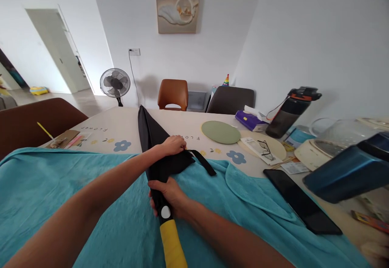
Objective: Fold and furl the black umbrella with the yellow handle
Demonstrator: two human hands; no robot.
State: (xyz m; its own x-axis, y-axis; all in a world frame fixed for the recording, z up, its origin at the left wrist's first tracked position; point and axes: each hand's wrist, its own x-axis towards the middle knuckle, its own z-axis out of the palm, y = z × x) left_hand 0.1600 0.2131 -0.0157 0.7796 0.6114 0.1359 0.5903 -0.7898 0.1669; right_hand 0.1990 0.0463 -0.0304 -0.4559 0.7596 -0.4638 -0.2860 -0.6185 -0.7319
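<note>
- Lying over the turquoise plush blanket [39, 183] and the pale flowered tabletop [127, 122] is a folded black umbrella [158, 164], its yellow handle [172, 243] toward the person.
- Right hand [168, 193] has fingers curled around the umbrella, just above the white round button [165, 212].
- Left hand [174, 144] has fingers bent together, pinching the black fabric beside the black strap [204, 162].
- Farther right, one black rectangular phone [300, 199] rests on the blanket.

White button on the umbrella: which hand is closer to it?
Right. The right hand grips the black umbrella right beside the white button; the left hand is farther up, at the loose fabric near the strap.
</note>
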